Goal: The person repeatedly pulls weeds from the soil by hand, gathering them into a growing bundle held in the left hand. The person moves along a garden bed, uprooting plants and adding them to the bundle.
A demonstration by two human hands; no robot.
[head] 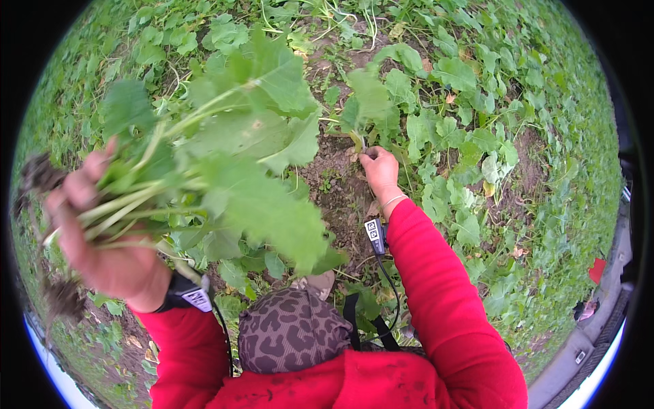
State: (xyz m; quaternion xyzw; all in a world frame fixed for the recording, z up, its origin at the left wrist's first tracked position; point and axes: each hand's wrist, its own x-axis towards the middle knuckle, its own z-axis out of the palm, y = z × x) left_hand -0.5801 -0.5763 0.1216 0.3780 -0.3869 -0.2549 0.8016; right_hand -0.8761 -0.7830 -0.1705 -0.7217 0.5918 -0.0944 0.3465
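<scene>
A bunch of leafy green plants (245, 138) with pale stems fills the left of the view, held in my left hand (107, 245). Soil-covered roots (66, 299) hang from it beyond my fingers, and the leaves are partly blurred. Further right, my right hand (379, 166) grips the base of a leafy plant (370, 99) low over bare soil, thumb and fingers pinched together. That plant's leaves stand up above my fingers. A thin bracelet (396, 199) is on my right wrist; a black strap device (186, 294) sits on my left wrist.
Low leafy plants (454, 138) cover the ground on all sides, with brown soil (334, 189) between them. My leopard-patterned knee (296, 332) is below. A cable (391, 286) runs from a black device (375, 235) by my right sleeve. A red item (597, 270) lies far right.
</scene>
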